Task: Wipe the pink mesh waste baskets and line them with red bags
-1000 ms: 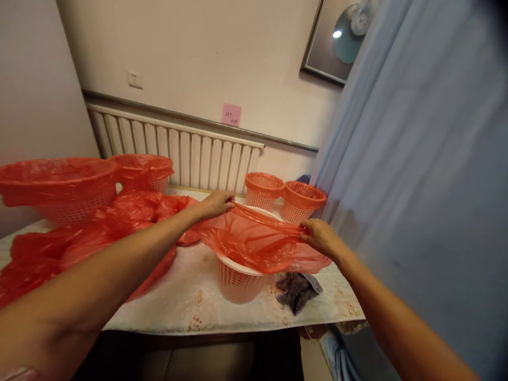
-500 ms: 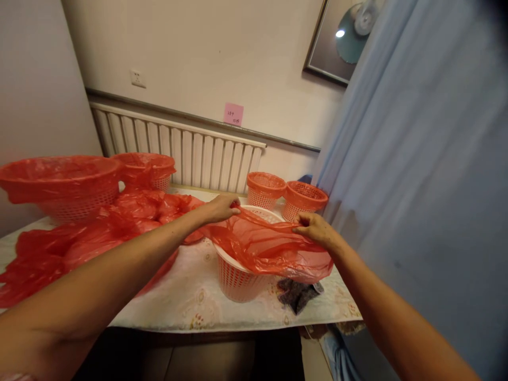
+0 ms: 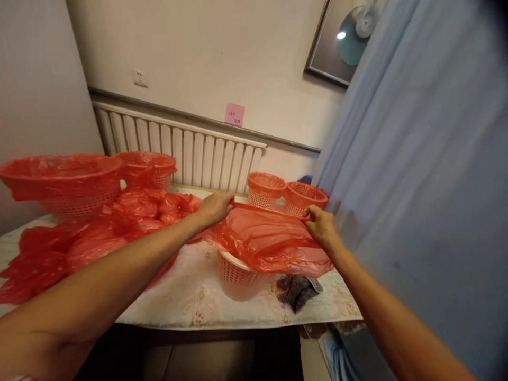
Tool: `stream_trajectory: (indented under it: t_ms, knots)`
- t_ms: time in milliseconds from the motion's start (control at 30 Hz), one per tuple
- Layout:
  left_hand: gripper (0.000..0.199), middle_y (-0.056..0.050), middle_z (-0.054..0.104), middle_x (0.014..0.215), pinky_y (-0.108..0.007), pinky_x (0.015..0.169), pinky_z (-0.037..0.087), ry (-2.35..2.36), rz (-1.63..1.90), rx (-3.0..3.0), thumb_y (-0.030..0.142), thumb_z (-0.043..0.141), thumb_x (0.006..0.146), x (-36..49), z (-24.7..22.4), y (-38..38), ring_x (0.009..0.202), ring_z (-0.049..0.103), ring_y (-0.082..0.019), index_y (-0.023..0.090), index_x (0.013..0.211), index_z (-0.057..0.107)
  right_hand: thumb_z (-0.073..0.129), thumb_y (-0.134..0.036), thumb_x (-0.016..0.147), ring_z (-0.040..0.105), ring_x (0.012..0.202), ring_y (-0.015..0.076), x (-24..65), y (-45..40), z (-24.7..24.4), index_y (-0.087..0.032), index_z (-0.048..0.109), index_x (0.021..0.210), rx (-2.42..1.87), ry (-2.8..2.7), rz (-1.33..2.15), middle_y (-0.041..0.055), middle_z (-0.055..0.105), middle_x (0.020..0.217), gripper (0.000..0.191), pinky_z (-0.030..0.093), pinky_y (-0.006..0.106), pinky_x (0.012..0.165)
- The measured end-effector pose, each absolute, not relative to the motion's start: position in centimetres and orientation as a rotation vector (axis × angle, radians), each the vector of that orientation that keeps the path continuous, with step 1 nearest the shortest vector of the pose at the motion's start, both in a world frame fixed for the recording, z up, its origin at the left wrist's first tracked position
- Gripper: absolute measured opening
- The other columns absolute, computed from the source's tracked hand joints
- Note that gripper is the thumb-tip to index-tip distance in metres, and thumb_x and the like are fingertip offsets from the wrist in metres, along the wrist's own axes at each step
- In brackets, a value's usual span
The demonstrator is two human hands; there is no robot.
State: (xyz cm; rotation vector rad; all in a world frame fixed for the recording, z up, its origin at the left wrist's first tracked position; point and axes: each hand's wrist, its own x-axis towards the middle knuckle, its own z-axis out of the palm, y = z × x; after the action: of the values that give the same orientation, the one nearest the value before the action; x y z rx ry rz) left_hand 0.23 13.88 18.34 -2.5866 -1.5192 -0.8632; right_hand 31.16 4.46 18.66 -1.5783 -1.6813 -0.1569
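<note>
A thin red plastic bag (image 3: 273,238) is stretched between my two hands over a white perforated plastic basket (image 3: 238,280). My left hand (image 3: 216,207) pinches one end of the bag's edge above the basket's left side. At the other end, my right hand (image 3: 321,225) grips the same edge, which runs nearly straight between them. The bag's loose film drapes over the basket's mouth and covers most of its rim. Only the basket's lower front wall shows.
Two small baskets with red bags over their rims (image 3: 266,185) stand behind. Larger lined baskets (image 3: 67,180) and a heap of red bags (image 3: 99,238) lie left. A dark grey cloth (image 3: 298,292) rests near the table's front edge; a blue curtain (image 3: 420,159) hangs right.
Both hands have risen slightly, and my right hand has shifted a little right. The bag's edge between them is now pulled taut and hides the basket's back rim.
</note>
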Motion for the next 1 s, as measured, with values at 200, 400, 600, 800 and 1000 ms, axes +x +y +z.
stream_trajectory:
  t_ms: [200,400,600,800,1000]
  knots:
    - [0.018,-0.008,0.066,0.094,-0.032,0.073,0.041,-1.483,-0.902,-2.513,0.025,0.048,0.089,-0.2,19.3,12.3,0.088,0.06,-0.024,0.019,0.091,0.064,0.054,-0.037,0.075,0.045,0.055,0.0123,31.0,4.5,18.3,-0.019,0.058,0.067,-1.57,-1.886,-0.102,-0.0023,0.049,0.055,0.02,0.029,0.024,0.056]
    - [0.017,-0.007,0.068,0.094,-0.029,0.075,0.045,-1.543,-0.987,-2.556,0.019,0.047,0.087,-0.2,19.8,12.6,0.089,0.063,-0.021,0.017,0.089,0.063,0.05,-0.042,0.076,0.042,0.056,0.0117,30.9,4.9,18.2,-0.019,0.05,0.059,-1.486,-1.916,0.014,-0.002,0.047,0.056,0.03,0.028,0.024,0.055]
    - [0.022,-0.005,0.072,0.08,-0.026,0.066,0.049,-1.701,-0.953,-2.676,0.026,0.046,0.089,-0.1,19.6,12.9,0.074,0.068,-0.018,0.013,0.096,0.063,0.056,-0.048,0.071,0.041,0.05,0.0099,30.4,4.5,19.3,-0.019,0.05,0.059,-1.514,-1.795,0.33,-0.0035,0.047,0.052,0.032,0.03,0.023,0.049]
    - [0.075,-0.016,0.053,0.137,-0.037,0.091,0.046,-1.478,-0.636,-2.61,0.035,0.07,0.079,0.0,18.5,11.0,0.12,0.055,-0.031,0.02,0.142,0.032,0.056,-0.045,0.074,0.048,0.047,0.0099,30.5,4.5,19.3,-0.018,0.056,0.066,-1.492,-1.728,0.51,-0.0022,0.055,0.054,0.028,0.036,0.022,0.045]
    - [0.062,-0.019,0.058,0.127,-0.04,0.082,0.048,-1.576,-0.45,-2.421,0.008,0.043,0.088,0.1,18.2,11.5,0.105,0.063,-0.031,0.018,0.146,0.024,0.052,-0.045,0.078,0.049,0.045,0.0098,30.5,4.4,19.5,-0.017,0.059,0.071,-1.486,-1.711,0.545,-0.0025,0.054,0.052,0.029,0.037,0.021,0.044]
